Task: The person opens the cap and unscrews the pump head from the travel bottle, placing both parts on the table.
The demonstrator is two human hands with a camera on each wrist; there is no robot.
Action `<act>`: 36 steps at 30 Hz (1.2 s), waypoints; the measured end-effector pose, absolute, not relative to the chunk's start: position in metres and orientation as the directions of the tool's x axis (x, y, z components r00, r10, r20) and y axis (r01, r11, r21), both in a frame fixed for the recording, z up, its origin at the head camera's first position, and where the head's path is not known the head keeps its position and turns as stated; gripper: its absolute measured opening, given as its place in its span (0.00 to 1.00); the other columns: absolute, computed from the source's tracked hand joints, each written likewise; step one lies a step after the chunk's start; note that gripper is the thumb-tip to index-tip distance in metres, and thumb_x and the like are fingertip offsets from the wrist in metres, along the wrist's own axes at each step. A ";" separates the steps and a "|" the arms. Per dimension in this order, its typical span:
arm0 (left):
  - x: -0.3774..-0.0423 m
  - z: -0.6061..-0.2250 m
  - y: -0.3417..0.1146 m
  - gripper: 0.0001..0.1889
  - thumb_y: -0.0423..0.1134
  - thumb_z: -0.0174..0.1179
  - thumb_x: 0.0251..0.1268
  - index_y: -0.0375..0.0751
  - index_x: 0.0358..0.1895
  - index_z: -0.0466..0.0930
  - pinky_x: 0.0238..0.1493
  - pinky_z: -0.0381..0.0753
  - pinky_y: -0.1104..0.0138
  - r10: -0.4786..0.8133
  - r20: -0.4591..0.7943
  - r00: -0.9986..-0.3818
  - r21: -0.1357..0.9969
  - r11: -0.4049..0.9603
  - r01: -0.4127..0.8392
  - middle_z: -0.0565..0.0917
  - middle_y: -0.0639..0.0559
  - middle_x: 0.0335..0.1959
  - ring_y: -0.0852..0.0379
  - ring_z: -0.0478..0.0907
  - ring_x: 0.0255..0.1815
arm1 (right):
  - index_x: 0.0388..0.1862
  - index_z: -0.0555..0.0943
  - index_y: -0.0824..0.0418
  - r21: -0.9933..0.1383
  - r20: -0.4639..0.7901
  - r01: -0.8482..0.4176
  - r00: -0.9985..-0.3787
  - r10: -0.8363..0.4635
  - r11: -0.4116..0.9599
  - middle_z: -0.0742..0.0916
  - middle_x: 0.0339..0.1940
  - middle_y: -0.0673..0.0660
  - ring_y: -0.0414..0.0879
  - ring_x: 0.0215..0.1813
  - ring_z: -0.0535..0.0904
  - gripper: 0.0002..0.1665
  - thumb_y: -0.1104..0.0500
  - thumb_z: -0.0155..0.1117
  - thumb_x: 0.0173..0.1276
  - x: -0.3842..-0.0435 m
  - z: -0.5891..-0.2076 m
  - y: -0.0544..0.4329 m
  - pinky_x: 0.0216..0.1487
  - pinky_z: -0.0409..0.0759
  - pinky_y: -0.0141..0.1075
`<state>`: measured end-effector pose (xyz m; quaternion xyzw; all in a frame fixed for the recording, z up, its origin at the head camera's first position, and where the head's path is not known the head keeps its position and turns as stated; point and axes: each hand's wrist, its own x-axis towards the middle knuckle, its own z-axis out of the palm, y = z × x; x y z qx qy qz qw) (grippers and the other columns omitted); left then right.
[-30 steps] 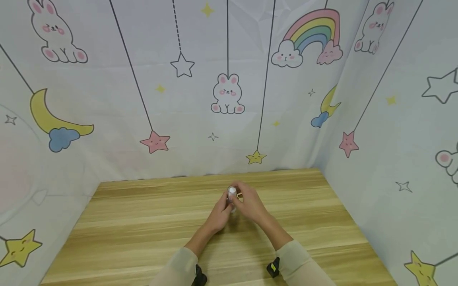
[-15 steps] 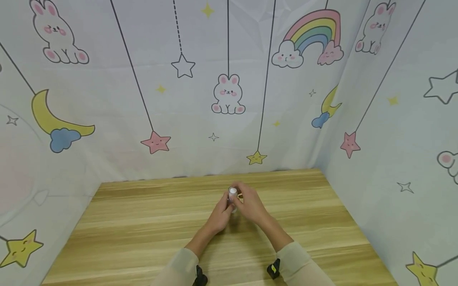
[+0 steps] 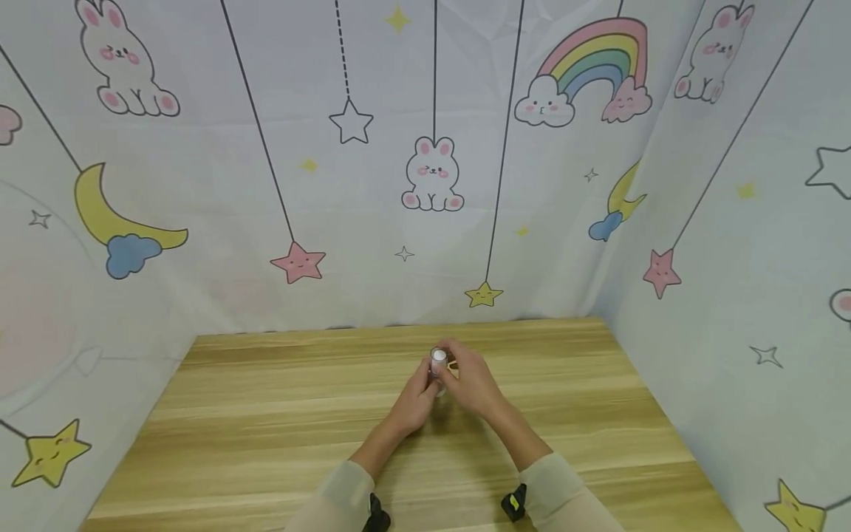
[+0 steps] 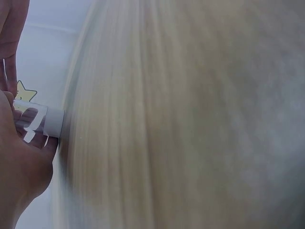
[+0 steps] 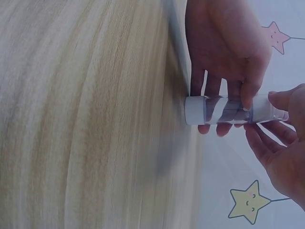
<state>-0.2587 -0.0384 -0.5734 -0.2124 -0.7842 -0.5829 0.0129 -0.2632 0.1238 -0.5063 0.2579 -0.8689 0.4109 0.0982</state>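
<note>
A small clear bottle (image 3: 439,362) stands about upright between both hands over the far middle of the table. It has a white base (image 5: 194,110), a white band higher up and a clear top part. My left hand (image 3: 414,403) grips the lower body, its fingers (image 5: 223,129) wrapped round behind it. My right hand (image 3: 470,384) pinches the clear top (image 5: 280,112) with thumb and fingers. In the left wrist view the left hand (image 4: 24,162) covers part of the bottle (image 4: 35,119). Whether the base touches the table cannot be told.
The wood-grain table (image 3: 279,414) reaches back to a printed cloth wall (image 3: 359,288). Another cloth wall (image 3: 718,369) closes the right side. A black wrist camera (image 3: 514,502) sits at the right cuff, another (image 3: 377,513) at the left.
The whole head view has shifted slightly to the right in frame. Both hands keep the same hold on the bottle, with hardly any visible finger movement.
</note>
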 end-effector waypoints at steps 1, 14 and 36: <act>-0.259 -0.574 -0.038 0.18 0.33 0.44 0.85 0.38 0.72 0.67 0.62 0.78 0.52 0.315 0.271 -0.910 0.907 0.232 0.351 0.79 0.41 0.64 0.47 0.78 0.62 | 0.64 0.78 0.66 -0.665 0.384 -0.531 -0.846 -0.370 0.525 0.88 0.54 0.58 0.53 0.57 0.85 0.20 0.63 0.69 0.77 -0.263 -0.507 0.124 0.56 0.87 0.50; -0.257 -0.573 -0.039 0.19 0.34 0.43 0.85 0.40 0.72 0.66 0.64 0.77 0.48 0.310 0.247 -0.918 0.919 0.224 0.323 0.78 0.41 0.67 0.46 0.77 0.65 | 0.66 0.77 0.66 -0.669 0.376 -0.529 -0.847 -0.375 0.522 0.88 0.54 0.58 0.52 0.56 0.85 0.22 0.63 0.69 0.77 -0.264 -0.508 0.125 0.56 0.87 0.47; -0.255 -0.568 -0.037 0.21 0.31 0.44 0.85 0.36 0.75 0.65 0.62 0.79 0.46 0.289 0.257 -0.922 0.921 0.215 0.324 0.79 0.36 0.66 0.41 0.79 0.64 | 0.68 0.77 0.69 -0.677 0.381 -0.524 -0.850 -0.363 0.517 0.87 0.57 0.61 0.52 0.58 0.85 0.24 0.63 0.68 0.78 -0.265 -0.511 0.125 0.56 0.87 0.44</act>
